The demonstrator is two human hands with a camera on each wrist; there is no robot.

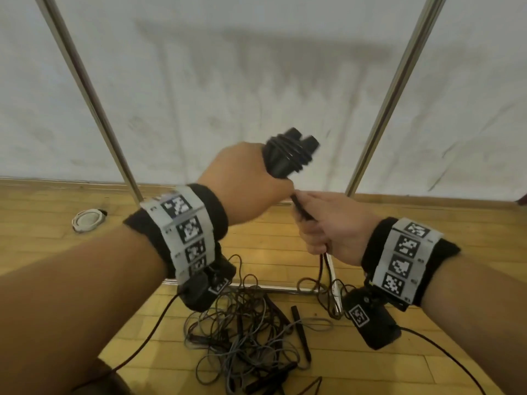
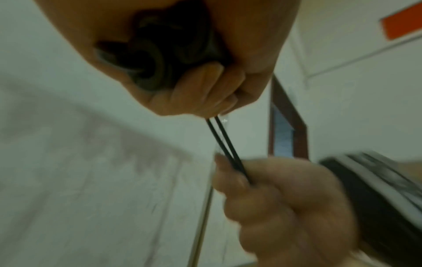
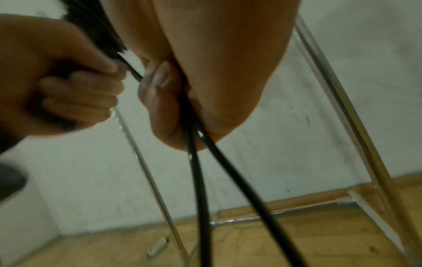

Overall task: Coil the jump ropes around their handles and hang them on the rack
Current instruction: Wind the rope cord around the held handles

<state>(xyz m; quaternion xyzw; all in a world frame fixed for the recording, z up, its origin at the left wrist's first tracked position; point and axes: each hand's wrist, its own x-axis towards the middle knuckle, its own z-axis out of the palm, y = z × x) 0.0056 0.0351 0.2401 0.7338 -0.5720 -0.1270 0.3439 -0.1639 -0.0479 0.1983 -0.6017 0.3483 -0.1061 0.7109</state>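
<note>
My left hand [image 1: 251, 181] grips two black jump rope handles [image 1: 288, 155] held together, with black rope coiled round their upper part. Seen from below in the left wrist view, the handle ends [image 2: 157, 54] sit inside my curled left hand [image 2: 205, 86]. Two strands of the black rope [image 2: 224, 144] run from there down to my right hand [image 1: 325, 223], which pinches them close under the left. In the right wrist view the rope [image 3: 198, 180] hangs from my right hand [image 3: 164, 94] towards the floor. The metal rack's uprights [image 1: 399, 89] stand in front of me.
A tangled pile of other jump ropes [image 1: 251, 332] with black handles lies on the wooden floor inside the rack's base bar [image 1: 273, 289]. A white round object [image 1: 87, 219] lies on the floor at left. A white wall [image 1: 256, 67] stands behind the rack.
</note>
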